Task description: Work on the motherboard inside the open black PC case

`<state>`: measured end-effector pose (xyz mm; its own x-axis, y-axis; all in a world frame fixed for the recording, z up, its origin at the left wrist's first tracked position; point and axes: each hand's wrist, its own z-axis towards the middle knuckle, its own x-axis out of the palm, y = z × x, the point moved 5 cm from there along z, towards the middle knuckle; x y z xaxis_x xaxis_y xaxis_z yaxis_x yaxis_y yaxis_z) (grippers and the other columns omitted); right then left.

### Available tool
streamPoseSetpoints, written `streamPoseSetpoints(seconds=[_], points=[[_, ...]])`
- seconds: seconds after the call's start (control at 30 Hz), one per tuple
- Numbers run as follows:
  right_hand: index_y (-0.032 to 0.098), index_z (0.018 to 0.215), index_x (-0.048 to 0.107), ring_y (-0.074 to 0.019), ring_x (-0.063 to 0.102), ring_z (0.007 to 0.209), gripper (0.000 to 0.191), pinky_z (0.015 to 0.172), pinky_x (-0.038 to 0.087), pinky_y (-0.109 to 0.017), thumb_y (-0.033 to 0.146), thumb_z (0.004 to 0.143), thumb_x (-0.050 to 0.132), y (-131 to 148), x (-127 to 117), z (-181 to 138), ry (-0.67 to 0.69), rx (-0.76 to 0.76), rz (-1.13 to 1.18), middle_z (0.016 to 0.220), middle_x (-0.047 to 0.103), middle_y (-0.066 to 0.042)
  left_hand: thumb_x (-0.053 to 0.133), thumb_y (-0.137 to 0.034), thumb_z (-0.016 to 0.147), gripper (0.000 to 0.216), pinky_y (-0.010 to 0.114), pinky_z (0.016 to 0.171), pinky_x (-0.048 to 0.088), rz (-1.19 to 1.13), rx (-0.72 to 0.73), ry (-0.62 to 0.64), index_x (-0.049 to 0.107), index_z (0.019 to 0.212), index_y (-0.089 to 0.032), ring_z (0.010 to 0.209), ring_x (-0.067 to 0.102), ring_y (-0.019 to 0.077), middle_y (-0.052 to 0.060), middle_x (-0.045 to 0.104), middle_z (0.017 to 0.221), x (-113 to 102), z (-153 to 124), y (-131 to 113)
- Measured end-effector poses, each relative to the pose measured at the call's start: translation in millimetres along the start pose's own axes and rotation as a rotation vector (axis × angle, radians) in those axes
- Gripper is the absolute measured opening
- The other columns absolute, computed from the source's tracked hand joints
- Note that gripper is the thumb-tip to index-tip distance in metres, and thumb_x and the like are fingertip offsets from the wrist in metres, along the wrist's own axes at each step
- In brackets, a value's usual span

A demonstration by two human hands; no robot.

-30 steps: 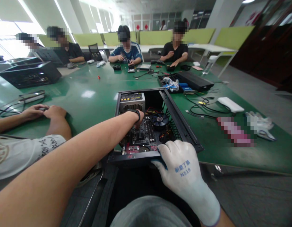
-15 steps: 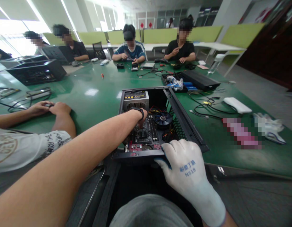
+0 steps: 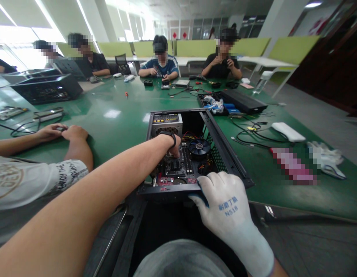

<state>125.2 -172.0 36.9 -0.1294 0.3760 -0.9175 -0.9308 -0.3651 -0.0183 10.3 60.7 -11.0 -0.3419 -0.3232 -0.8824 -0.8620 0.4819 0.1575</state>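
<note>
An open black computer case (image 3: 166, 189) lies on the table edge in front of me, its motherboard (image 3: 175, 165) facing up. My bare left hand (image 3: 175, 149), with a dark band at the wrist, reaches inside over the board, below the power supply (image 3: 166, 122). Its fingers look curled together and point down, but the wrist hides most of them and anything they hold. Beside that hand is a round black cooling fan (image 3: 199, 148). My right hand (image 3: 224, 200), in a white work glove, is closed around the near frame edge of the case.
At the left, another person's hands (image 3: 67, 132) rest on the green table (image 3: 117, 132). Cables (image 3: 247, 132), a white box (image 3: 288, 132), a pixelated pink item (image 3: 294, 165) and a glove (image 3: 328, 159) lie to the right. A black panel (image 3: 242, 100) sits beyond. Several people work across the table.
My left hand has shifted slightly inside the case, its fingers looking more curled. My right hand keeps its grip. Across the table, the person at right has raised both hands.
</note>
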Motion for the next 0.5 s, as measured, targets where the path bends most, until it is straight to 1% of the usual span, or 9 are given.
streamPoseSetpoints(seconds=[0.13, 0.2, 0.27, 0.33, 0.37, 0.5], points=[[0.023, 0.092, 0.06, -0.0236, 0.046, 0.077, 0.024, 0.068, 0.02, -0.037, 0.04, 0.079, 0.07, -2, 1, -1, 0.002, 0.009, 0.005, 0.08, 0.057, -0.004, 0.066, -0.058, 0.069, 0.061, 0.033, 0.085, 0.052, -0.064, 0.045, -0.047, 0.074, 0.11, -0.013, 0.101, 0.069, 0.0294, 0.016, 0.073, 0.111, -9, -9, -3], [0.023, 0.092, 0.06, -0.0238, 0.046, 0.077, 0.024, 0.068, 0.021, -0.036, 0.041, 0.079, 0.07, -4, 2, 1, 0.002, 0.007, -0.002, 0.081, 0.058, -0.004, 0.052, -0.055, 0.081, 0.059, 0.03, 0.087, 0.05, -0.117, 0.05, -0.076, 0.071, 0.115, -0.01, 0.104, 0.068, 0.0274, 0.018, 0.071, 0.117, -17, -15, -3], [0.023, 0.091, 0.06, -0.0243, 0.047, 0.079, 0.023, 0.069, 0.021, -0.036, 0.043, 0.082, 0.067, -9, 4, 8, 0.01, 0.006, -0.017, 0.082, 0.058, -0.005, 0.039, -0.048, 0.089, 0.058, 0.029, 0.088, 0.049, -0.175, 0.038, -0.123, 0.067, 0.119, -0.008, 0.108, 0.066, 0.0254, 0.019, 0.068, 0.123, -29, -21, 1], [0.022, 0.091, 0.059, -0.0248, 0.048, 0.082, 0.025, 0.07, 0.022, -0.037, 0.046, 0.085, 0.063, -14, 9, 22, 0.021, 0.004, -0.044, 0.085, 0.06, -0.006, 0.034, -0.046, 0.091, 0.056, 0.028, 0.087, 0.048, -0.244, -0.006, -0.229, 0.063, 0.122, -0.009, 0.11, 0.065, 0.0242, 0.018, 0.066, 0.127, -46, -27, 10], [0.021, 0.092, 0.059, -0.0251, 0.049, 0.083, 0.027, 0.071, 0.023, -0.037, 0.047, 0.086, 0.062, -17, 13, 31, 0.024, 0.002, -0.06, 0.086, 0.06, -0.007, 0.033, -0.046, 0.092, 0.055, 0.028, 0.086, 0.048, -0.287, -0.021, -0.296, 0.063, 0.121, -0.01, 0.108, 0.065, 0.0234, 0.017, 0.067, 0.125, -56, -31, 16], [0.02, 0.1, 0.06, -0.0265, 0.051, 0.09, 0.035, 0.072, 0.024, -0.037, 0.052, 0.088, 0.057, -32, 34, 84, 0.021, 0.003, -0.131, 0.095, 0.063, -0.011, 0.035, -0.042, 0.093, 0.044, 0.029, 0.08, 0.046, -0.394, -0.034, -0.587, 0.068, 0.093, -0.014, 0.093, 0.066, 0.0219, 0.013, 0.072, 0.099, -89, -50, 41]])
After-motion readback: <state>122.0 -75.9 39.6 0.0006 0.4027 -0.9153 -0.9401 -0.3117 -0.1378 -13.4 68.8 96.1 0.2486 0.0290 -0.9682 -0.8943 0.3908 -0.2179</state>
